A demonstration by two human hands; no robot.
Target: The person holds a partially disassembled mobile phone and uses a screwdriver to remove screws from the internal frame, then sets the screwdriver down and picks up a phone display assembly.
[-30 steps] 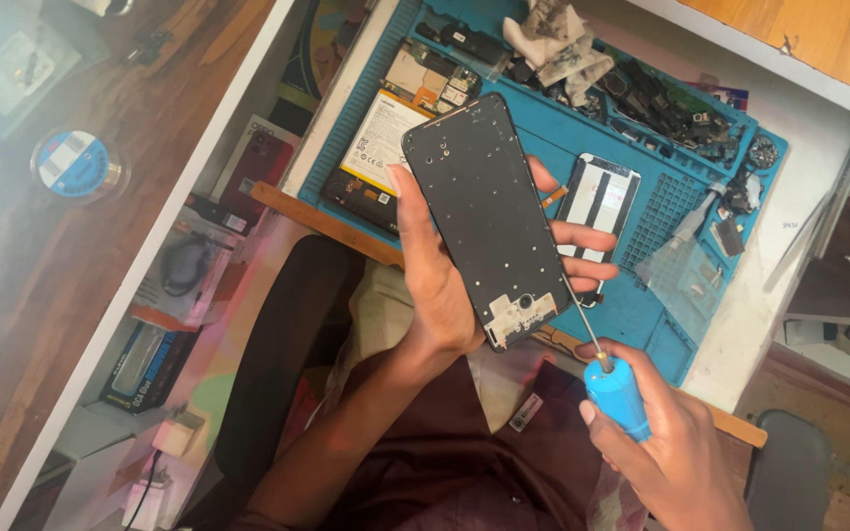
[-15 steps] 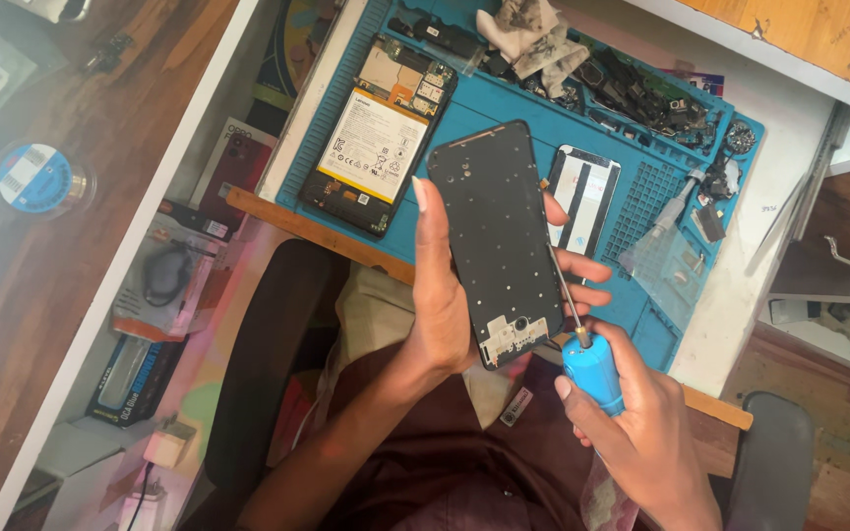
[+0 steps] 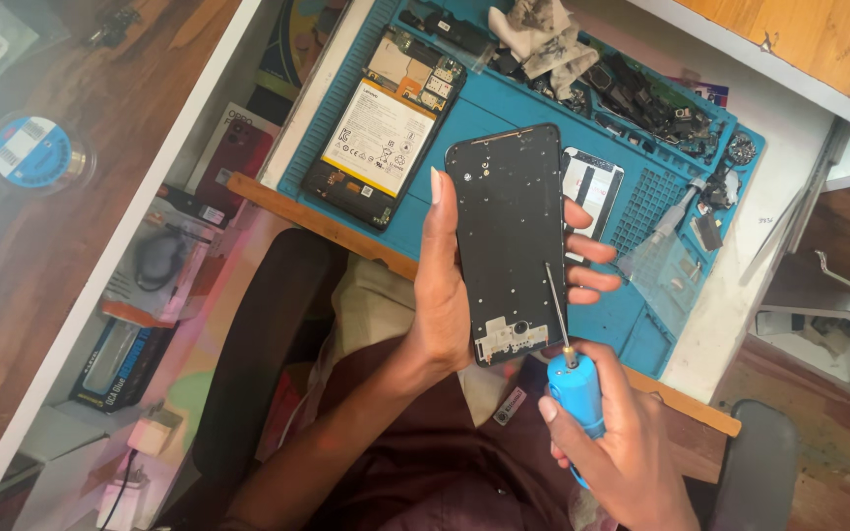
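My left hand (image 3: 450,295) grips a black phone frame (image 3: 509,236) by its long edges, thumb on the left side, fingers curling round the right, above the blue repair mat (image 3: 632,315). My right hand (image 3: 617,452) holds a blue-handled screwdriver (image 3: 575,388); its thin metal shaft slants up and its tip rests on the frame's right edge, low down. A white connector piece sits at the frame's bottom end.
On the mat lie an opened phone with its battery exposed (image 3: 381,128), a small white-backed part (image 3: 592,192), a clear plastic bag (image 3: 666,261) and several dark loose parts (image 3: 641,93) with crumpled tissue (image 3: 543,39). Boxed goods (image 3: 140,295) fill the shelf at left.
The view has shifted, so the mat and frame sit lower and more central. My right hand has brought the screwdriver up until its tip touches the frame's right edge.
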